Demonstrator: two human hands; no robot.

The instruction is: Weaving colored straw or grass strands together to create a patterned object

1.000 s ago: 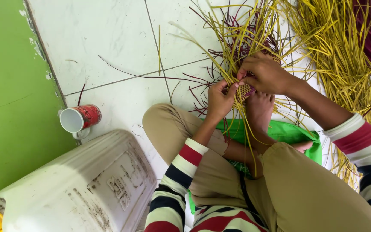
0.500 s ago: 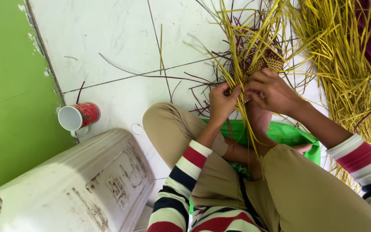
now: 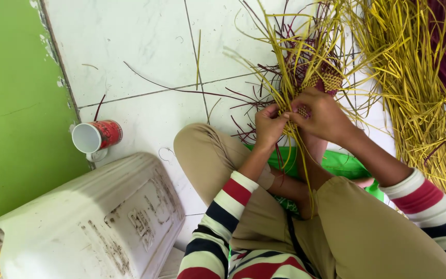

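Weaving yellow strips into the small mat

Your left hand (image 3: 268,125) and right hand (image 3: 322,114) both pinch strips at the woven piece (image 3: 326,80), above your foot on the tiled floor (image 3: 140,46); next, tuck the strip tight.

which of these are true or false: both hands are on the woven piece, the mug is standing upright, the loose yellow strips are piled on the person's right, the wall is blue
1. Both hands are on the woven piece: true. The left hand and right hand pinch strips at the edge of the small woven piece.
2. The mug stands upright: false. The red and white mug lies on its side, its mouth facing the green wall.
3. Loose yellow strips are piled on the person's right: true. The yellow strips lie on the tiled floor there.
4. The wall is blue: false. It is green.
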